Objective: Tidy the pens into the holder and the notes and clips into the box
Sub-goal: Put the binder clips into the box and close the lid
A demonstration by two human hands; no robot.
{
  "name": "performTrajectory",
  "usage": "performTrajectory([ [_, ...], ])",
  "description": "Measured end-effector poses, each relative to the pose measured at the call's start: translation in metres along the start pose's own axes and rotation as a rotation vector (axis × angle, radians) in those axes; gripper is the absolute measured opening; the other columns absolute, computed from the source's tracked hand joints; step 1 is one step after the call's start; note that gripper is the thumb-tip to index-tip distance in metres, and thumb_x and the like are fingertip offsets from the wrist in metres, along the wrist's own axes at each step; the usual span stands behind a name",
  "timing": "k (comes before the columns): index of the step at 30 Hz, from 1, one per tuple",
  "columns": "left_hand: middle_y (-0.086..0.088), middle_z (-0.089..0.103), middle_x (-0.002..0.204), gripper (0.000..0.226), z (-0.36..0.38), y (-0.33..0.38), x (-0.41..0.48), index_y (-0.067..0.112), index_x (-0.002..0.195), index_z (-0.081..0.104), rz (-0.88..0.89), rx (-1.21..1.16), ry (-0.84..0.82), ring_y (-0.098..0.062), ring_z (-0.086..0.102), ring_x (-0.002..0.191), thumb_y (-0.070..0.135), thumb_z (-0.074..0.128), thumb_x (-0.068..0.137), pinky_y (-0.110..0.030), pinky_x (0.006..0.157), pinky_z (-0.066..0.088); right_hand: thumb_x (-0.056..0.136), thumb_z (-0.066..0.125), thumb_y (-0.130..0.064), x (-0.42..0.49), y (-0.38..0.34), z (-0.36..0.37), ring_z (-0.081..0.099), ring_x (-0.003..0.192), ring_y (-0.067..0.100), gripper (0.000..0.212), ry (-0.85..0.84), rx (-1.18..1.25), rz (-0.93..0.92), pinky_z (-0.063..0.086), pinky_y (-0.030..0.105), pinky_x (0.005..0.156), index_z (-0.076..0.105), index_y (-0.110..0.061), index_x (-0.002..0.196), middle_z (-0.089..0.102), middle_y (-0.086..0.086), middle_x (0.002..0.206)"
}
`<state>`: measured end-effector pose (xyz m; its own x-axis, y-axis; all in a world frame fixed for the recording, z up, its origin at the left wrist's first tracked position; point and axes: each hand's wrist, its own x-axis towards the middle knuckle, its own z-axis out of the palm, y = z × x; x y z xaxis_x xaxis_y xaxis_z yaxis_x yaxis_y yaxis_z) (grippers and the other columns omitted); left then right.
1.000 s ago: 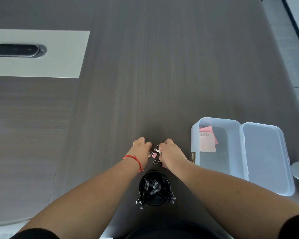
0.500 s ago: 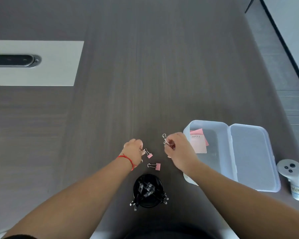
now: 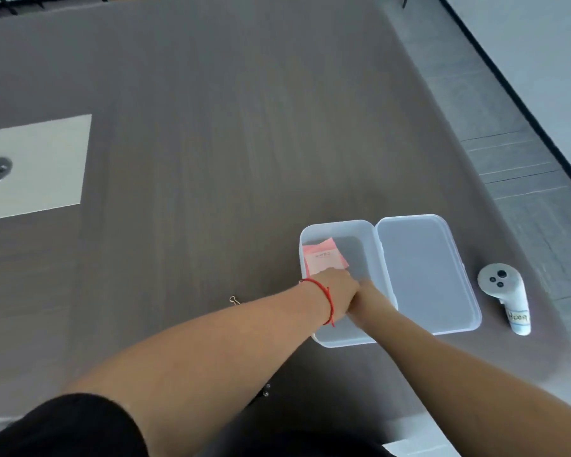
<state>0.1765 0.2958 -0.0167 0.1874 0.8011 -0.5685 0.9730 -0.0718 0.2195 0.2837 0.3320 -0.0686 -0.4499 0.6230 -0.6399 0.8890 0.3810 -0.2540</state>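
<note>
Both my hands reach into the clear plastic box [image 3: 338,224] at the right of the table. My left hand [image 3: 335,290], with a red string at its wrist, is seen from the back with its fingers curled down inside the box. My right hand [image 3: 367,294] lies close against it, mostly hidden. No clip shows in either hand. Pink notes [image 3: 325,257] lie at the box's far end. One binder clip [image 3: 234,300] rests on the table beside my left forearm. That forearm covers the pen holder; only pen tips [image 3: 266,389] peek out.
The box's lid [image 3: 422,272] lies open to the right. A white controller [image 3: 505,296] stands near the table's right edge. A pale panel [image 3: 37,166] with a dark grommet is set into the table at far left.
Each hand held a clip over the table before; both have since swung right into the box. My view has turned right, and my left forearm now hides the pen holder.
</note>
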Motion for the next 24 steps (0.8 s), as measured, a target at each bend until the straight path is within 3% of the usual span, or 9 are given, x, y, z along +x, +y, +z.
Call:
performTrajectory([
  [2,-0.014,0.066,0.111,0.023,0.008,0.006,0.011,0.007,0.109,0.066,-0.026,0.188,-0.084,-0.033,0.064,0.104,0.012,0.059,0.088,-0.039,0.089,0.050,0.095,0.039,-0.012,0.001,0.005,0.004,0.061,0.100,0.032,0.031,-0.071,-0.095,-0.026,0.047,0.035,0.093,0.058,-0.006,0.118,0.049,0.017,0.128],
  [5,-0.013,0.060,0.122,0.028,0.012,0.006,0.016,0.008,0.120,0.060,-0.057,0.232,-0.174,-0.033,0.058,0.112,0.012,0.050,0.093,-0.037,0.094,0.046,0.094,0.039,-0.010,-0.001,0.005,0.006,0.061,0.100,0.034,0.037,-0.102,-0.178,-0.077,0.047,0.037,0.095,0.055,-0.009,0.127,0.034,0.022,0.142],
  [8,-0.013,0.061,0.121,0.030,0.014,0.005,0.017,0.007,0.119,0.061,-0.070,0.208,-0.240,-0.032,0.058,0.113,0.006,0.054,0.089,-0.038,0.096,0.046,0.091,0.041,-0.009,0.001,0.006,0.012,0.058,0.106,0.036,0.037,-0.080,-0.181,-0.106,0.049,0.041,0.092,0.054,-0.011,0.126,0.037,0.019,0.140],
  [13,-0.013,0.070,0.107,0.027,0.010,-0.005,0.015,0.005,0.109,0.068,-0.018,0.216,-0.340,-0.031,0.065,0.102,0.010,0.065,0.082,-0.036,0.090,0.052,0.091,0.048,-0.009,0.000,0.007,0.008,0.051,0.088,0.029,0.031,-0.045,-0.143,-0.137,0.046,0.038,0.072,0.053,-0.009,0.121,0.049,0.012,0.124],
  [15,-0.015,0.069,0.109,0.024,-0.007,-0.012,0.004,0.000,0.109,0.066,-0.041,0.009,-0.233,-0.031,0.063,0.103,0.006,0.055,0.089,-0.032,0.085,0.046,0.085,0.048,-0.008,0.001,0.003,0.001,0.056,0.099,0.027,0.043,-0.081,-0.166,-0.144,0.050,0.037,0.074,0.049,-0.016,0.127,0.044,0.011,0.128],
  [17,-0.012,0.067,0.110,0.025,-0.031,-0.025,-0.017,0.005,0.109,0.067,-0.113,-0.307,0.007,-0.026,0.061,0.099,0.013,0.049,0.094,-0.029,0.081,0.043,0.083,0.051,-0.009,-0.002,-0.010,-0.016,0.056,0.083,0.024,0.050,-0.057,-0.207,-0.141,0.047,0.035,0.068,0.043,-0.016,0.132,0.038,0.012,0.129],
  [20,-0.008,0.066,0.090,0.026,-0.050,-0.069,-0.054,0.008,0.095,0.068,-0.285,-0.636,0.387,-0.018,0.055,0.079,0.029,0.054,0.093,-0.029,0.080,0.046,0.087,0.058,-0.018,-0.019,-0.047,-0.054,0.063,0.088,0.030,0.048,0.148,-0.161,-0.227,0.049,0.035,0.074,0.041,-0.014,0.132,0.040,0.012,0.131],
  [22,-0.002,0.063,0.081,0.025,-0.039,-0.106,-0.076,0.009,0.090,0.066,-0.414,-0.680,0.413,-0.017,0.055,0.072,0.031,0.055,0.092,-0.031,0.077,0.048,0.092,0.055,-0.021,-0.033,-0.077,-0.068,0.062,0.094,0.029,0.041,0.306,-0.055,-0.415,0.049,0.034,0.076,0.044,-0.016,0.130,0.048,0.007,0.124],
  [24,-0.002,0.067,0.093,0.017,-0.013,-0.137,-0.092,0.013,0.093,0.066,-0.484,-0.520,0.215,-0.016,0.061,0.076,0.027,0.057,0.089,-0.030,0.080,0.048,0.092,0.055,-0.020,-0.040,-0.106,-0.062,0.061,0.095,0.028,0.036,0.260,0.061,-0.561,0.051,0.037,0.079,0.048,-0.020,0.128,0.052,0.005,0.121],
])
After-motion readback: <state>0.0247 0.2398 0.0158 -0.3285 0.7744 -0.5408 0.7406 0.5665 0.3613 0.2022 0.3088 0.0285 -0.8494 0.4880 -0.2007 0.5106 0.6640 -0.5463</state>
